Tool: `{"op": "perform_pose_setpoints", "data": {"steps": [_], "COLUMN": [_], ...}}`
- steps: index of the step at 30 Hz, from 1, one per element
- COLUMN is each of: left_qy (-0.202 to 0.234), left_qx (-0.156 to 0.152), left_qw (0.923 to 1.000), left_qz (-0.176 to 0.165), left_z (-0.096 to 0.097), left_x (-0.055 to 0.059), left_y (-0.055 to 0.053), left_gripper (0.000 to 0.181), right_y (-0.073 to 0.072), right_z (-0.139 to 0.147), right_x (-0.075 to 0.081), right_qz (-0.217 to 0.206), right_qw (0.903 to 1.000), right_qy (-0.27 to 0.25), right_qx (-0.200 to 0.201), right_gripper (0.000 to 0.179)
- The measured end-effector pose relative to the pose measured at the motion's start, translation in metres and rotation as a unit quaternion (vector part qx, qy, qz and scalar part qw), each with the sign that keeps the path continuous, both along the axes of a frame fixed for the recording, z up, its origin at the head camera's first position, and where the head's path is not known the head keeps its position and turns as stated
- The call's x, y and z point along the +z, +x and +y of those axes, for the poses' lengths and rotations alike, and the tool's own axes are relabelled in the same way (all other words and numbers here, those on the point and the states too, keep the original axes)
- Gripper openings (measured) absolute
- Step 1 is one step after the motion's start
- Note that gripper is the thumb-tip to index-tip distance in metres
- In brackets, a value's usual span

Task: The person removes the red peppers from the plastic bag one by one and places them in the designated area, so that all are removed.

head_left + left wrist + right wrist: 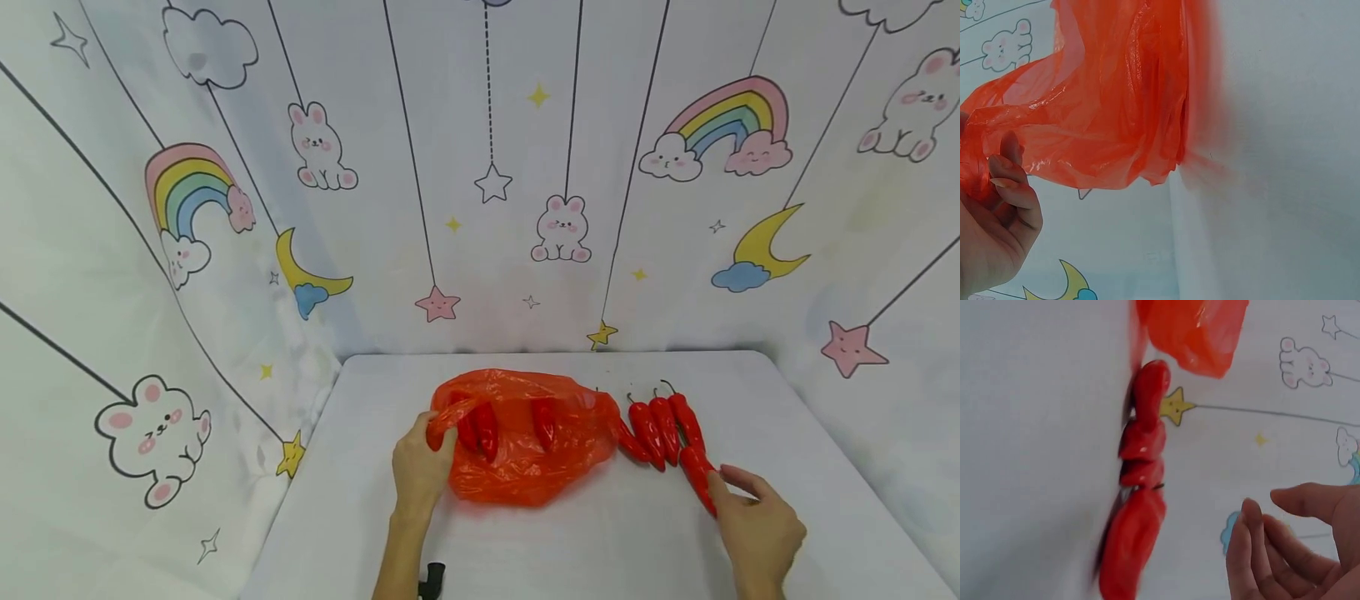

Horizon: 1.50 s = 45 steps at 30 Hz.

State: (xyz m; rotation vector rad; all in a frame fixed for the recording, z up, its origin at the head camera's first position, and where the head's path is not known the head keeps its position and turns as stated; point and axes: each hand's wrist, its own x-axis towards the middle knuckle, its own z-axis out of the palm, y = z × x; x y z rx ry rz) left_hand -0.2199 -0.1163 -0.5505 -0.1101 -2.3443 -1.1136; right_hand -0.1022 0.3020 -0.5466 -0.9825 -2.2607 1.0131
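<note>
My left hand (425,462) grips the gathered edge of a thin red plastic bag (517,483). In the left wrist view the fingers (1019,194) curl around the bag's film (1097,125). Several red chili peppers (487,433) show inside the bag. To its right more peppers (645,429) lie side by side, stems pointing away. My right hand (761,529) is beside the nearest pepper (697,475). In the right wrist view the right hand's thumb and fingers (1304,500) are apart with nothing between them, and that pepper (1132,544) lies on the table.
A white table (585,550) carries everything. Behind and beside it hangs a white cloth (375,250) printed with rabbits, rainbows and stars. A small black object (432,579) is next to the left forearm at the near side.
</note>
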Motion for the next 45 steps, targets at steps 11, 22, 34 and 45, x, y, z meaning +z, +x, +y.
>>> {"op": "perform_pose_setpoints", "data": {"steps": [11,22,34,45], "left_qy": [-0.001,0.002,0.01,0.005], "left_qx": [0.001,0.009,-0.002,-0.001], "left_qw": [1.0,0.9999,0.9999,1.0], "left_qz": [0.003,0.012,-0.006,0.002], "left_z": [0.0,0.0,0.002,0.001], "left_x": [-0.002,-0.006,-0.004,-0.006], "left_y": [0.001,0.001,0.003,0.002], "left_gripper": [0.027,0.025,0.028,0.027], "right_y": [-0.041,-0.091,-0.134,-0.153], "right_z": [-0.073,-0.113,-0.14,-0.152], "right_x": [0.023,0.015,-0.015,-0.028], "right_qz": [0.086,0.015,-0.018,-0.079], "right_qw": [0.9703,0.9444,0.9323,0.9276], "right_qy": [0.031,0.033,0.05,0.083], "right_qx": [0.224,0.327,0.358,0.356], "right_gripper": [0.032,0.04,0.045,0.054]}}
